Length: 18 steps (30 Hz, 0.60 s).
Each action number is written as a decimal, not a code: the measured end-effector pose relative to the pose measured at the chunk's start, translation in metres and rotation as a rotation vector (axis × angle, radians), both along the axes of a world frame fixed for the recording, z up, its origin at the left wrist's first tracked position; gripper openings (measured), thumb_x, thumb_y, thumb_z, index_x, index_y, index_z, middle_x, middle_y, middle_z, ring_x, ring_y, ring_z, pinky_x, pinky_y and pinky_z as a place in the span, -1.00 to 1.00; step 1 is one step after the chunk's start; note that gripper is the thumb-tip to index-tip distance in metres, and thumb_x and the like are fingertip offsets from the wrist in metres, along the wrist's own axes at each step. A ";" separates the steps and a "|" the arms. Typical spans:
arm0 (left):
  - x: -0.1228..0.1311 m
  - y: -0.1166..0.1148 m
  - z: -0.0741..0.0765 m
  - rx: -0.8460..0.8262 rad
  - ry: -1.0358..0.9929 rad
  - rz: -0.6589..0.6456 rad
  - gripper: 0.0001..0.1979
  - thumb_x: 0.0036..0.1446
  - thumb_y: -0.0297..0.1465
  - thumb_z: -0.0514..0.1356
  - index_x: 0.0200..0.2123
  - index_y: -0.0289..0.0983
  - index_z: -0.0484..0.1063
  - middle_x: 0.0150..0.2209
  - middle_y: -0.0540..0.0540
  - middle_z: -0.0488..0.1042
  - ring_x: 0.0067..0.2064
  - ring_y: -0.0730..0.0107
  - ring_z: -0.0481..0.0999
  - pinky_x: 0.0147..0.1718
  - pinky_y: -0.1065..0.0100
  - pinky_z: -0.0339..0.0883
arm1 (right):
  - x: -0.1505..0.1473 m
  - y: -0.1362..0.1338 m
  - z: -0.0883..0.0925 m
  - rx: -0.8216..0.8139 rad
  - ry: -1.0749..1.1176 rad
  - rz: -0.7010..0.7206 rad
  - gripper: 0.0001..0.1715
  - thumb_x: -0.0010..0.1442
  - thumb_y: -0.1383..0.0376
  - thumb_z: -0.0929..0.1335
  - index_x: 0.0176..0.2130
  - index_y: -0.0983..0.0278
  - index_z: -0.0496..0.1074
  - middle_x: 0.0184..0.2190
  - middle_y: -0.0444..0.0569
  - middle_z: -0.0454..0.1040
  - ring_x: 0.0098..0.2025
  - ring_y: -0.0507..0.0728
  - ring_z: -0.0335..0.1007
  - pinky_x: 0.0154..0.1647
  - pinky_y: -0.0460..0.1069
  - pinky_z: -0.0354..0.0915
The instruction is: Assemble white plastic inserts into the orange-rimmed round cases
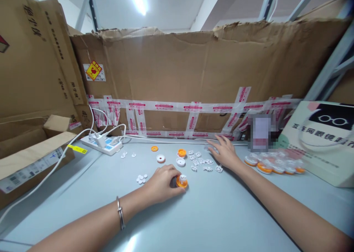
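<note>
Holds an orange cup [186, 184] in the left hand [165, 184], pinched between the thumb at the near edge and fingers curled round the far left side. Shows a white insert [183, 178] in the cup's middle. Sits near the middle of the table [210, 215], well apart from the right hand [224, 152]: to the left of it and closer to the body. Looks round from above, with no clear long axis.

Has the right hand farther out, fingers spread and pointing away and left, apparently gripping nothing. Cannot tell whether those fingertips touch the table or the clear bit [206, 147] beside them. Puts the left hand nearest the cup, and the right nearest about 10 loose white pieces [209, 162], scattered beyond the cup and mostly left of the right palm. Farther left of these, near 1 another, includes 2 white rings [160, 158] and, nearer the left wrist, a cluster of white caps [140, 180].
</note>
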<state>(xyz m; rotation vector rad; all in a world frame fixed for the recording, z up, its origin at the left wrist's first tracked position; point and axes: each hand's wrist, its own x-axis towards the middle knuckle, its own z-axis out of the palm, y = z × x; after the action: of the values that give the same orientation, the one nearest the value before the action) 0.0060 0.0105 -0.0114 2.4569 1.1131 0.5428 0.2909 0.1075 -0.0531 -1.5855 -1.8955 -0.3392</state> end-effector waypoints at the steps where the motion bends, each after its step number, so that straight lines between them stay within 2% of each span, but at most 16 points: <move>1: 0.000 0.000 0.000 0.000 0.000 0.000 -0.74 -0.02 -0.29 0.17 -0.27 -0.31 0.45 -0.30 -0.11 0.40 -0.28 0.28 0.36 -0.28 0.35 0.21 | 0.001 0.001 -0.003 -0.002 -0.008 0.004 -0.62 0.10 0.23 0.26 -0.09 0.24 0.45 0.08 0.18 0.26 0.14 0.46 -0.02 0.01 0.37 0.06; 5: 0.001 0.000 0.001 -0.021 -0.025 0.013 -0.76 -0.05 -0.31 0.18 -0.29 -0.30 0.45 -0.32 -0.10 0.40 -0.30 0.30 0.36 -0.29 0.35 0.21 | -0.002 0.001 -0.003 0.006 -0.011 0.057 -0.69 0.06 0.25 0.28 -0.21 0.30 0.49 0.05 0.19 0.30 0.14 0.43 0.02 0.05 0.31 0.05; 10: 0.003 -0.002 0.000 -0.145 -0.160 0.077 -0.81 -0.09 -0.37 0.18 -0.34 -0.31 0.43 -0.39 -0.07 0.43 -0.37 0.35 0.38 -0.39 0.39 0.23 | -0.008 -0.001 0.005 0.026 0.064 0.144 -0.79 0.04 0.24 0.28 -0.37 0.29 0.47 -0.24 0.15 0.50 -0.01 0.34 0.27 0.00 0.23 0.16; 14: 0.004 -0.001 -0.002 -0.267 -0.340 0.078 -0.81 -0.07 -0.40 0.17 -0.32 -0.32 0.40 -0.38 -0.07 0.46 -0.36 0.38 0.41 -0.35 0.39 0.27 | -0.022 -0.015 0.023 0.055 0.196 0.187 -0.77 0.09 0.20 0.25 -0.34 0.28 0.42 -0.28 0.11 0.50 -0.15 0.27 0.38 -0.08 0.21 0.24; 18: 0.005 0.002 -0.002 -0.325 -0.431 0.105 -0.75 -0.06 -0.38 0.19 -0.26 -0.35 0.40 -0.33 -0.10 0.47 -0.33 0.37 0.43 -0.28 0.36 0.30 | -0.054 -0.047 0.049 0.037 0.378 0.282 -0.73 0.14 0.14 0.25 -0.24 0.26 0.37 -0.25 0.03 0.51 -0.21 0.14 0.45 -0.18 0.05 0.36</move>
<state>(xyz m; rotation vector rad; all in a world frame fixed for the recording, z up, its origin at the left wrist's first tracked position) 0.0106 0.0130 -0.0138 1.8969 1.0542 0.8061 0.2373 0.0609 -0.0044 -1.2318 -1.7684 0.0456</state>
